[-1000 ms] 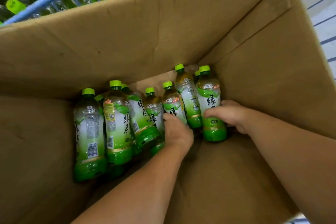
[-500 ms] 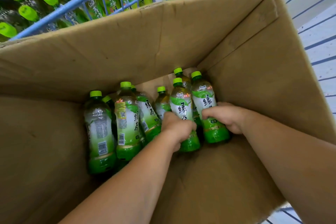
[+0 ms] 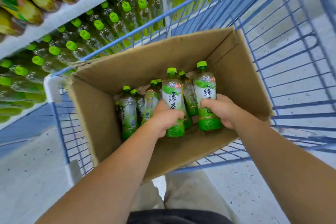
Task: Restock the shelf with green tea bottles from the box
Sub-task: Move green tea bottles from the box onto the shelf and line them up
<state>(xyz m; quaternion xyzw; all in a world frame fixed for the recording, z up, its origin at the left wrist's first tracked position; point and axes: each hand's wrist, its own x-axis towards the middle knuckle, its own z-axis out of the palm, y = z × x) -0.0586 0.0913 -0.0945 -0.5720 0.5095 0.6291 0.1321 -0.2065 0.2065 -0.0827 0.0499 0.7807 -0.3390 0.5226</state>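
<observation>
While several bottles (image 3: 128,112) are standing in the cardboard box (image 3: 112,71), each hand is gripping one green tea bottle — left hand (image 3: 166,116), right hand (image 3: 221,110).

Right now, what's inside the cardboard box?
Green tea bottles with green caps; the left hand and right hand each grip one. Those behind are partly hidden, so the full count is unclear.

grey speckled floor (image 3: 27,178); blue wire cart (image 3: 300,106), bright even light.
</observation>
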